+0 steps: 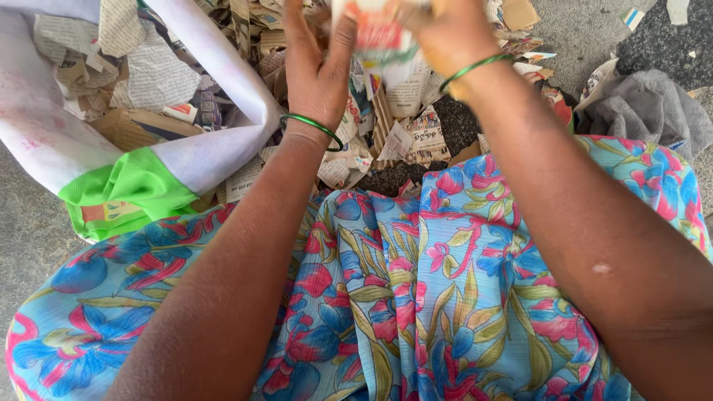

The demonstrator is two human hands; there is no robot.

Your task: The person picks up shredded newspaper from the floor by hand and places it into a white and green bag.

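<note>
A person sits on the ground with a bright flowered cloth [416, 297] over the lap. All the places here are told from that cloth.

Up past the far edge of the cloth, both hands are lifted together. The left hand [316, 70] and the right hand [445, 37] hold one piece of paper [379, 37] between them. The paper is white with red and orange on it, and it looks blurry. The left fingers curl around its left side. The right fingers pinch its right side. Each wrist has a thin green bangle [316, 126].

Under the hands, just beyond the cloth, lies a big pile of torn paper scraps [405, 122] on the ground. Many are bits of newspaper.

To the left of the cloth, a big white sack [223, 70] with a green edge stands open. It has more paper and bits of brown card inside.

To the right of the cloth, near its top corner, a grey rag [646, 108] lies on the ground.
</note>
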